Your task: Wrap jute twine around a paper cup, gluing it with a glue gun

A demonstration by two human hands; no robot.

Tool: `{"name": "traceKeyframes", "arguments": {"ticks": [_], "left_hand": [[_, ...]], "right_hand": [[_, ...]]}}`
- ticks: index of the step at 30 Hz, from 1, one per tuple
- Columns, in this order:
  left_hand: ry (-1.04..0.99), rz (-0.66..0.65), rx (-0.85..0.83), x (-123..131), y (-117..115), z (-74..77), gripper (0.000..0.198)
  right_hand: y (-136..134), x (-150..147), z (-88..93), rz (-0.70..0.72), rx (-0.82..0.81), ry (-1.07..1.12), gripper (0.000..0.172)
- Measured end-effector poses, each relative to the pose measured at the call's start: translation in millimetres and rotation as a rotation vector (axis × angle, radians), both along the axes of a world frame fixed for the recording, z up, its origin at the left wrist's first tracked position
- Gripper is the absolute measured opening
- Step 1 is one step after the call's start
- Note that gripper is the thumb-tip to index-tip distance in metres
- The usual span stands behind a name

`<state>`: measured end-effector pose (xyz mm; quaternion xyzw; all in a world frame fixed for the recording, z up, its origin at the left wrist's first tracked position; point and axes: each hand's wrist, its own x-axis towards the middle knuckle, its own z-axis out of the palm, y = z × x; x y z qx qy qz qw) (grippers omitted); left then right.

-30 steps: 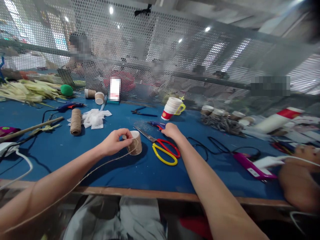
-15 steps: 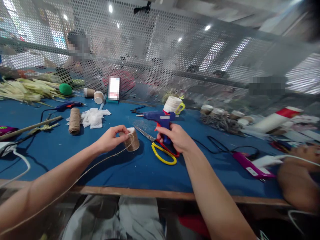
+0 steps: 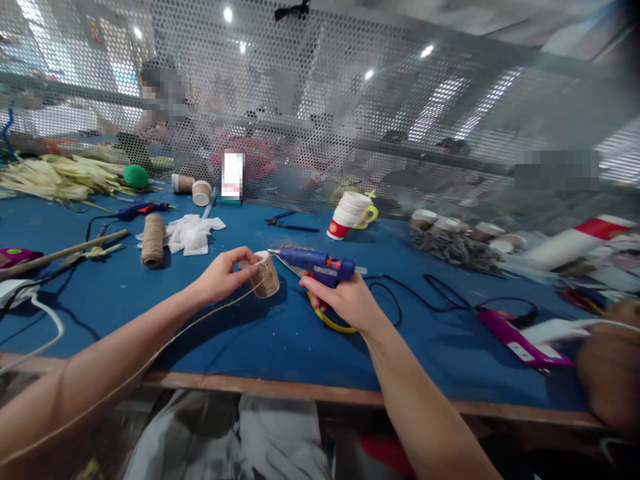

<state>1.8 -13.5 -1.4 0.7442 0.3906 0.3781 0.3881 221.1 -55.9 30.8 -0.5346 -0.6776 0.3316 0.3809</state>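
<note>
A small, tapered brown cup with a white rim (image 3: 266, 280) is held slightly tilted over the blue surface (image 3: 240, 353), left of the glue gun's body; whether its lower edge is touching cannot be told. It is grasped by the left grip (image 3: 226, 275), with thumb and fingers pinched at the rim on its left side. A thin tan strand of twine (image 3: 220, 311) is led from the cup's side back along the left forearm. By the right grip (image 3: 340, 300) the handle of a dark-blue plastic glue gun (image 3: 313, 261) is grasped, its nozzle pointed left, just beside the rim; contact cannot be made out.

The cup is judged to be very light and thin-walled, probably paper under a rough covering, so slipping is unlikely but denting is easy. It is best taken by a gentle pinch at the rim, on the side away from the nozzle. The twine is judged soft and limp, and its end is best pressed flat against the cup. The glue gun is stiffer and heavier, and should be held by its handle alone, since the nozzle may be hot. Under the right grip, metal scissors with a yellow handle loop (image 3: 330, 323) are partly hidden.
</note>
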Motion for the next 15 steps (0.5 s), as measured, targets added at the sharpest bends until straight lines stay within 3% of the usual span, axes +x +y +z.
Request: {"name": "traceKeyframes", "arguments": {"ticks": [5, 15], "left_hand": [[-0.035, 0.019, -0.01, 1.1, 1.1, -2.5, 0.02], [-0.104, -0.024, -0.029, 1.7, 0.5, -2.6, 0.017]], "right_hand": [[-3.2, -2.5, 1.1, -0.044, 0.082, -0.205, 0.022], [-5.0, -6.5, -1.6, -0.019, 0.175, -0.234, 0.023]]}}
